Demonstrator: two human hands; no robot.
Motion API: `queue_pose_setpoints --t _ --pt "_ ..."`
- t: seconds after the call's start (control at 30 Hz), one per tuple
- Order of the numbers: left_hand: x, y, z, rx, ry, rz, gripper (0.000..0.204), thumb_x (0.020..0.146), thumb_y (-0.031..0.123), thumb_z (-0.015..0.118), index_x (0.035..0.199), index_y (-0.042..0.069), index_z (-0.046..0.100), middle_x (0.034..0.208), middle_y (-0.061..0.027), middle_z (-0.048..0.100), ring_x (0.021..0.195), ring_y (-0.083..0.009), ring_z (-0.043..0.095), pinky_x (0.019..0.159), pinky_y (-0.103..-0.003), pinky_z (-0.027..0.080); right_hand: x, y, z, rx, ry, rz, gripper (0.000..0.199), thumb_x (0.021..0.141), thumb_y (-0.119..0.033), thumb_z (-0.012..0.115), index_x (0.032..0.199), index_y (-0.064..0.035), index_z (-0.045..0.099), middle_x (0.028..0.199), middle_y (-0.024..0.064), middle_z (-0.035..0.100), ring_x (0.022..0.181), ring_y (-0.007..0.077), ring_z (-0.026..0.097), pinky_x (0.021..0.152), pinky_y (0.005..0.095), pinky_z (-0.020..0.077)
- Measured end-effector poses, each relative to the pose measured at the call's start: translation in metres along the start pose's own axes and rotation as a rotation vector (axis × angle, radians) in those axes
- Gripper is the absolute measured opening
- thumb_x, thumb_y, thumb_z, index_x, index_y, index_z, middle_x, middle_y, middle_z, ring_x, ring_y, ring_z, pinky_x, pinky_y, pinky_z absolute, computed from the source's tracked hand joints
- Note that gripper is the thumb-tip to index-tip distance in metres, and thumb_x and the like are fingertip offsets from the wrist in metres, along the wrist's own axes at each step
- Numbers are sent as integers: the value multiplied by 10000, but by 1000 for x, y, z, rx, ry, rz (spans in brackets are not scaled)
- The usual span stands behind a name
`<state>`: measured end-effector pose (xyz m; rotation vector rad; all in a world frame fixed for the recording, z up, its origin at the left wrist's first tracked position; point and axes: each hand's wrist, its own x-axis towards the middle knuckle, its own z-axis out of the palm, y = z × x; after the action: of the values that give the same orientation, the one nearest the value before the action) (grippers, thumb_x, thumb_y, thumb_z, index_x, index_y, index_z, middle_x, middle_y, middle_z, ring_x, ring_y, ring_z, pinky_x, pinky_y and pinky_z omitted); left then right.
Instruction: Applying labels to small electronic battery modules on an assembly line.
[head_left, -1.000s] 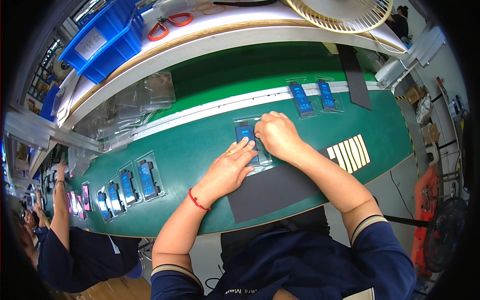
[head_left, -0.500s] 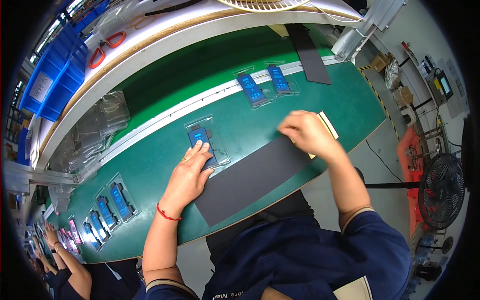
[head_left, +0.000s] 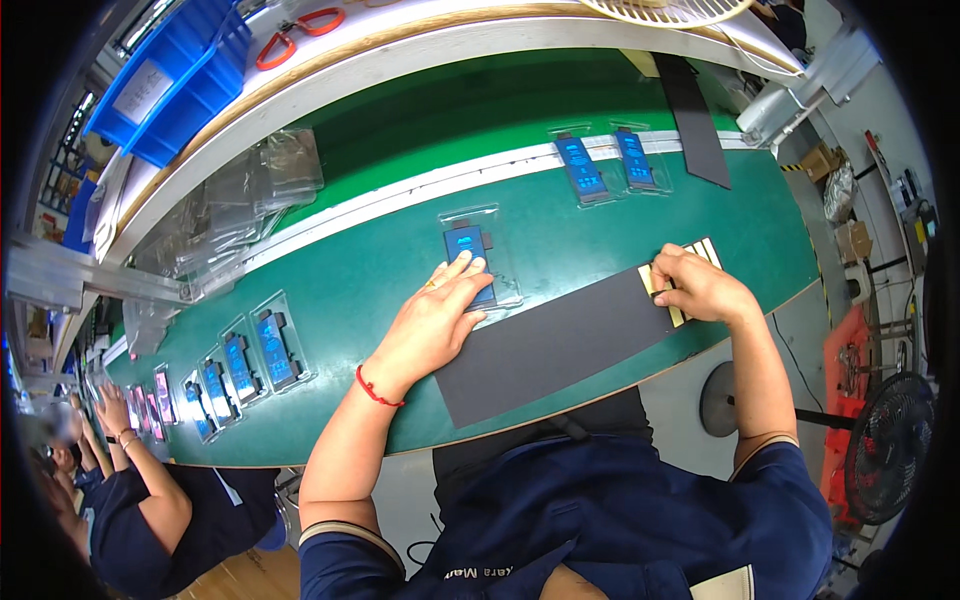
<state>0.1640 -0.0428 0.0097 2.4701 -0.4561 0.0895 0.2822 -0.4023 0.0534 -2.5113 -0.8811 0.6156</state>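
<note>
While our left hand (head_left: pixel 430 315) lies palm down, its fingers extended and slightly spread, we press its fingertips to a blue pack (head_left: pixel 464 238) that rests in a clear tray (head_left: pixel 509 285) at the middle of the green surface (head_left: pixel 375 265). That hand is open and flat, touching the pack without gripping it. Our left forearm, a red bracelet (head_left: pixel 378 388) at the wrist, slants up from the lower edge. Our right arm bends at the elbow and reaches out to the right, where the right hand (head_left: pixel 695 285) hangs over pale yellow strips (head_left: pixel 711 250) at the end of a black sheet (head_left: pixel 560 345). Its fingers curl downward with the thumb close to them; we cannot tell whether they have closed on a strip.

One second ago, we had both hands at the pack; half a second ago, the right hand was over the sheet's far edge, fingers aimed left. Now those fingers are down at the strips, while the left hand stays on the pack.
</note>
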Motion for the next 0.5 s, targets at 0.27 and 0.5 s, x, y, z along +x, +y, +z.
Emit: queue_pose_setpoints --t 0.27,0.5 --pt "-2 -2 1 12 14 26 434 882 113 685 1287 38 548 1363 -174 568 1353 -359 450 1144 -473 368 61 -87 20 399 167 -324 74 831 10 679 872 -12 620 802 111 650 768 223 666 696 333 524" --pt "-1 -2 4 -2 34 15 578 867 134 704 1392 50 477 1371 -205 549 1331 -375 468 1129 -461 388 114 -110 69 228 173 -370 107 824 21 663 919 -1 709 876 157 692 817 307 688 725 374 543"
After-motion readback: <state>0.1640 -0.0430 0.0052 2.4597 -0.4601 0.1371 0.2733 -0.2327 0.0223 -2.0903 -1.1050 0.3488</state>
